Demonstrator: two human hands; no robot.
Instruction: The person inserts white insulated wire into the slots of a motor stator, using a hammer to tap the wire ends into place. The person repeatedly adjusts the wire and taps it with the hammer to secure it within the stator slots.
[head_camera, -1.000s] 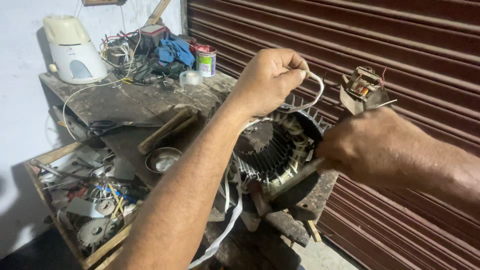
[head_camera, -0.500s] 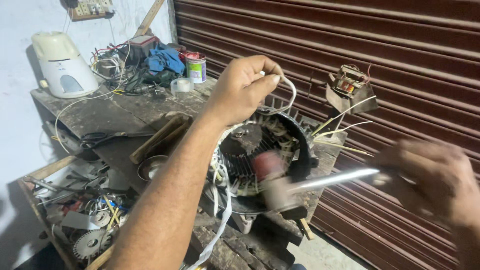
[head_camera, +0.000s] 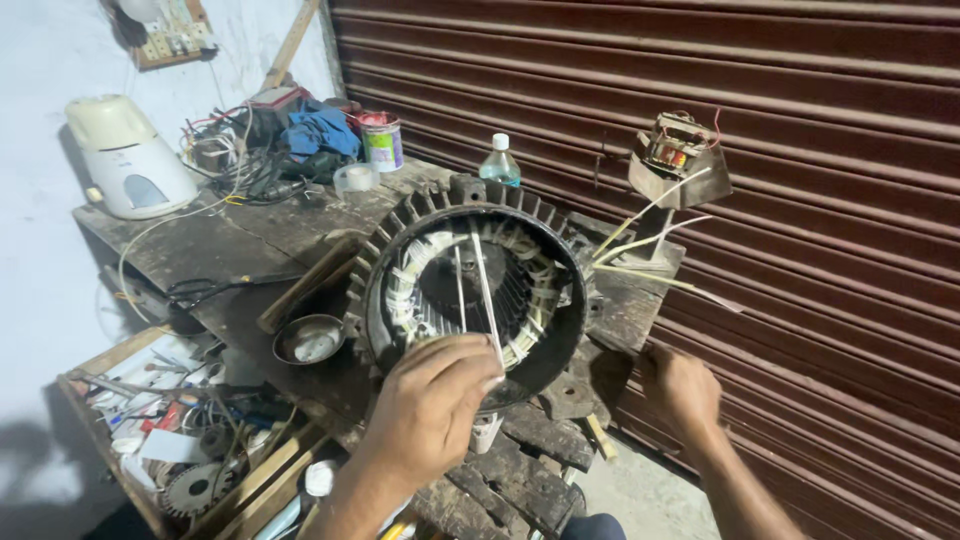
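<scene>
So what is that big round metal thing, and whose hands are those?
The picture comes from a camera worn on a person's head, looking down, so the hands are that person's own. The round thing is the motor housing, a dark metal ring with fins outside and pale wire windings inside. It stands on a rough workbench. The left hand pinches a thin white strip that runs across the opening. The right hand rests low at the bench's edge, holding nothing that I can see. Around them lie a small metal bowl, a plastic bottle, a tin can, a roll of tape and a white appliance.
</scene>
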